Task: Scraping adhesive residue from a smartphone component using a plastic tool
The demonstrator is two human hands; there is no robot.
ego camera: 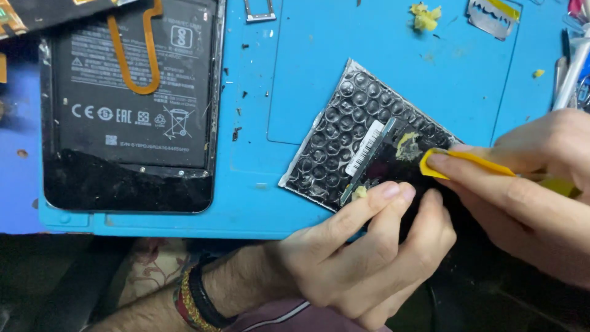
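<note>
— Right, head view first. What are the hands on?

— Left hand [375, 246] comes up from the lower edge; its fingers [393, 192] are pressed together onto a flat black glossy panel [393, 161] that lies half out of a bubble-wrap pouch [344, 117]. Right hand [541, 178] enters from the right, fingers clamped on a thin yellow plastic pick [458, 161], its rounded tip touching the panel's surface.

— Textures?

— Pouch is dark, silvery at the edges, rows of round bubbles, lying tilted. A narrow white rectangular label [365, 147] runs slantwise along the panel's edge. Yellowish gummy residue [405, 146] sits on the panel just beside the pick tip.

— Where does it all lie?

— On a blue rubbery mat [258, 203] over the worktop, at its near edge, right of centre.

— Around it?

— Far left, well apart: an opened phone [129, 104], back off, matte black battery with white printed marks, an orange flex ribbon [132, 55] looped over it, cracked dark glass at its lower end. Small dark crumbs [236, 132] scattered between phone and pouch. Top edge: a yellow gummy lump [425, 16] and a metal blade [493, 17]. A woven wristband [193, 301] shows on the left wrist.
</note>
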